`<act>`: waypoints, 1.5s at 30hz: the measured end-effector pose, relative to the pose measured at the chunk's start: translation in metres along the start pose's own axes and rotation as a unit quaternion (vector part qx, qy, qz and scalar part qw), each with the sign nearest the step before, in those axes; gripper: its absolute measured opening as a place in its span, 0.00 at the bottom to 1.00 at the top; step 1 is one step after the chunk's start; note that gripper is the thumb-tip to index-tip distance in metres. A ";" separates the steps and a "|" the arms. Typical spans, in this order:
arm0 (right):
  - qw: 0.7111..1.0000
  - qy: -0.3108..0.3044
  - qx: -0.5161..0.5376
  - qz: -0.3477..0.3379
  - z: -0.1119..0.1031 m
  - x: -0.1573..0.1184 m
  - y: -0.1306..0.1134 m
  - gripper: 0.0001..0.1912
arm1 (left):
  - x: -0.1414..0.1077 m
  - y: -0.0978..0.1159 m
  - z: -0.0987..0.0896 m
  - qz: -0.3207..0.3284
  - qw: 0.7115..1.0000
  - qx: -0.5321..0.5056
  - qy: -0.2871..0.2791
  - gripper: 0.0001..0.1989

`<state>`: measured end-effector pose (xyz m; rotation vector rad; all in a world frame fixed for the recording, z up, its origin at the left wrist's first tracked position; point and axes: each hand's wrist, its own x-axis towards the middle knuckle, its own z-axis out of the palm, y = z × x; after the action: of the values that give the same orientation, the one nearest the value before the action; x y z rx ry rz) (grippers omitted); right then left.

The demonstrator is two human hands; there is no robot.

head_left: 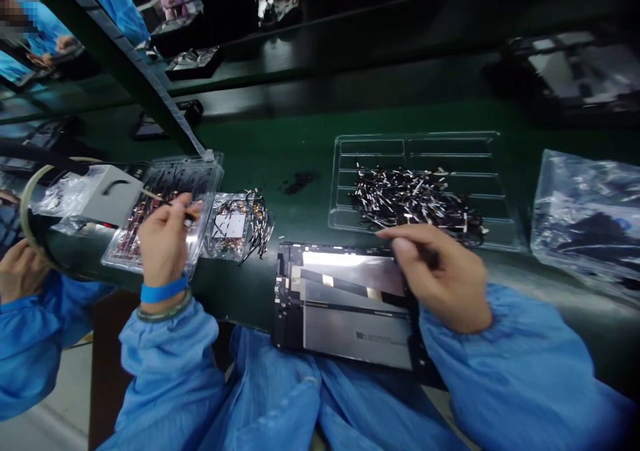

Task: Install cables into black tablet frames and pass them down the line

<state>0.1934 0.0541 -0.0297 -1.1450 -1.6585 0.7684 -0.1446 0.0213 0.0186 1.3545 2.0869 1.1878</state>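
Observation:
My left hand (pixel 164 237), with a blue wrist strap (pixel 164 291), is over a clear tray (pixel 113 259) of small parts at the left. Its thumb and fingers are pinched beside a thin pale stick (pixel 151 195); what lies inside the pinch is hidden. My right hand (pixel 447 277) is at the upper right corner of an opened tablet (pixel 350 331), index finger and thumb close together, the other fingers curled. Anything between them is too small to make out. The tablet lies by the bench's front edge, its grey metal inside and dark ribbon cable (pixel 350 286) showing.
Behind the tablet, short black cables (pixel 400 194) are heaped in a clear tray (pixel 493 145). More cables (pixel 260 227) lie beside a bag of parts (pixel 227 237). A plastic bag (pixel 585 217) stands right, a white box (pixel 111 194) left. A co-worker's hand (pixel 23 271) is far left.

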 end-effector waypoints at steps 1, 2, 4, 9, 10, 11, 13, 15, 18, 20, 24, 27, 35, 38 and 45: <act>0.994 -0.043 -0.057 -0.078 0.001 0.000 -0.005 0.07 | -0.008 0.007 0.013 -0.006 0.999 -0.035 -0.024 0.19; 0.978 -0.079 -0.106 -0.161 0.002 0.000 -0.010 0.08 | -0.016 0.013 0.027 -0.014 0.996 -0.068 -0.056 0.18; 0.940 -0.110 -0.170 -0.274 0.009 0.001 -0.019 0.08 | -0.034 0.026 0.054 -0.078 0.962 -0.194 -0.178 0.15; 0.898 -0.078 -0.241 -0.359 0.029 0.005 -0.028 0.09 | -0.066 0.047 0.098 -0.065 0.925 -0.232 -0.294 0.15; 0.893 -0.067 -0.255 -0.364 0.032 0.006 -0.027 0.09 | -0.069 0.048 0.102 -0.044 0.933 -0.210 -0.290 0.15; 0.889 -0.058 -0.270 -0.366 0.034 0.006 -0.027 0.09 | -0.072 0.049 0.105 -0.019 0.942 -0.184 -0.279 0.14; 0.879 -0.042 -0.299 -0.368 0.035 0.005 -0.026 0.11 | -0.077 0.052 0.109 0.046 0.959 -0.127 -0.250 0.13; 0.868 -0.037 -0.324 -0.375 0.035 0.004 -0.026 0.13 | -0.082 0.054 0.111 0.122 0.967 -0.067 -0.212 0.12; 0.863 -0.035 -0.334 -0.377 0.031 0.003 -0.026 0.13 | -0.087 0.060 0.111 0.189 0.964 -0.017 -0.188 0.12; 0.895 -0.012 -0.294 -0.334 0.027 0.005 -0.025 0.11 | -0.085 0.062 0.108 0.147 0.966 -0.046 -0.209 0.11; 0.972 0.077 -0.136 -0.178 0.017 0.007 -0.020 0.05 | -0.076 0.066 0.105 -0.113 0.919 -0.276 -0.258 0.12; 0.975 0.009 -0.110 -0.193 0.015 0.006 -0.019 0.05 | -0.075 0.070 0.109 -0.205 0.835 -0.417 -0.295 0.14; 0.987 -0.095 0.105 0.073 0.015 0.018 -0.033 0.13 | -0.083 0.069 0.114 -0.208 0.827 -0.381 -0.358 0.14; 0.974 -0.074 0.165 0.140 0.020 0.019 -0.037 0.12 | -0.085 0.068 0.113 -0.094 0.897 -0.280 -0.329 0.12; 0.991 0.037 -0.043 -0.123 0.029 0.008 -0.033 0.07 | -0.087 0.062 0.117 0.198 0.977 -0.078 -0.002 0.06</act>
<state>0.1544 0.0503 -0.0079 -0.9922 -1.7440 0.4971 0.0105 0.0077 -0.0086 1.7437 1.7218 1.4667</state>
